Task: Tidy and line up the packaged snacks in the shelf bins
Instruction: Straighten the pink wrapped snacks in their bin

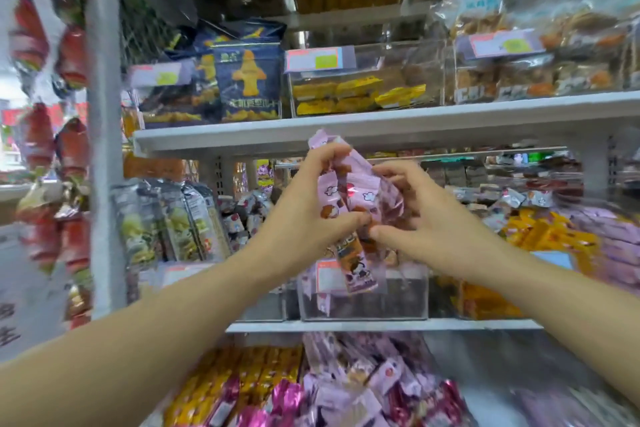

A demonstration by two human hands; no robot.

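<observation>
Both hands, left point(304, 215) & right point(426, 229), grip pink packs point(349, 198) above the clear bin point(408, 302). Bins below look messy, lots left imo.

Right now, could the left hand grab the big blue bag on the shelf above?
Probably not yet: the left hand is busy holding pink packets with the right hand. The blue bag stands at the shelf front with nothing blocking it.
</observation>
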